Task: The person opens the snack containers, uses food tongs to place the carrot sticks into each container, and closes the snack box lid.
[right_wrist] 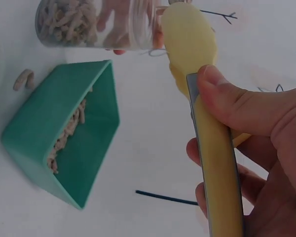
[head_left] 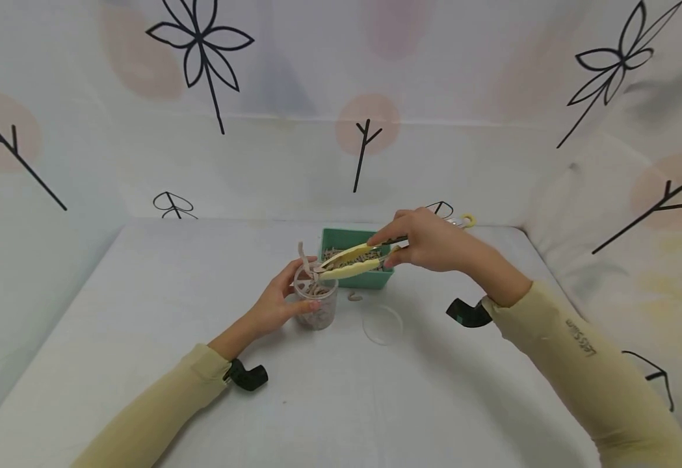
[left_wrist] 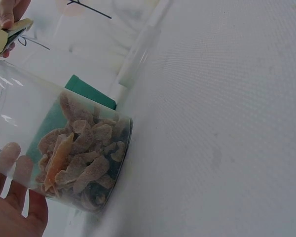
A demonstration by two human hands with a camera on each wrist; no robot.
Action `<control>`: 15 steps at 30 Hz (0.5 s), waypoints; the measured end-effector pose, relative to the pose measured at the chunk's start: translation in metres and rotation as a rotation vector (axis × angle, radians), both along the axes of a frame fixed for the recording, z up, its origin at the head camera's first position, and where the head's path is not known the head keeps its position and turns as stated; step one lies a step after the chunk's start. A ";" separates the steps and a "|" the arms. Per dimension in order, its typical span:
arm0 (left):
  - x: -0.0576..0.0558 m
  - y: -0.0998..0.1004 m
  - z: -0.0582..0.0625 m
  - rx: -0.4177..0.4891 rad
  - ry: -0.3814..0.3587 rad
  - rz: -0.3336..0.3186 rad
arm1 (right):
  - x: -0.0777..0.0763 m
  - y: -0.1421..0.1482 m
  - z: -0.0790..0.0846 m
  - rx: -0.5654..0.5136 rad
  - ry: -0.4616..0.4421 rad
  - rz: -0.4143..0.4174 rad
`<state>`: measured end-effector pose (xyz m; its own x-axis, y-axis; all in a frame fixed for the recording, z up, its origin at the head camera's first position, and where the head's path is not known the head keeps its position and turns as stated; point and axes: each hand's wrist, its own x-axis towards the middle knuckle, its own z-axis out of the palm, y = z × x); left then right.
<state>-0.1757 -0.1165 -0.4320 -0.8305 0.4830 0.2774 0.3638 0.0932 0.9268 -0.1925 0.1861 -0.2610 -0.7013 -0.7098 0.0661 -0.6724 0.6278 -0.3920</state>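
My left hand (head_left: 270,304) grips a clear plastic jar (head_left: 319,318), its thumb and fingers round the side. The jar is lidless, and dried, pale brown strips (left_wrist: 84,163) fill its lower part, one more orange. In my right hand (head_left: 434,240) are yellow-ended tongs (head_left: 355,267), the thumb on one arm and fingers on the other. Their tips stand at the jar's mouth, beside a pale strip (head_left: 303,257) that sticks up over the rim. Whether the tips pinch that strip, I cannot tell. Behind the jar sits a green box (head_left: 367,281) with similar strips (right_wrist: 69,131).
A clear round lid (head_left: 383,325) lies on the white table right of the jar. One loose curled strip (head_left: 355,297) lies in front of the green box. Patterned cloth walls (head_left: 294,162) rise at the back and sides.
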 end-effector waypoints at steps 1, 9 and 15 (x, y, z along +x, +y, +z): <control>0.000 0.000 0.000 0.003 0.003 -0.003 | 0.000 -0.002 -0.001 0.010 0.001 0.006; -0.001 0.000 -0.002 0.008 0.014 -0.012 | -0.003 -0.011 -0.006 0.071 -0.006 0.012; -0.001 0.000 -0.002 0.010 0.007 -0.010 | -0.007 -0.020 0.004 0.146 -0.004 0.038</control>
<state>-0.1771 -0.1170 -0.4339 -0.8236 0.4888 0.2878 0.3708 0.0800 0.9253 -0.1997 0.1664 -0.2566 -0.6739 -0.7376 -0.0426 -0.6953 0.6527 -0.3009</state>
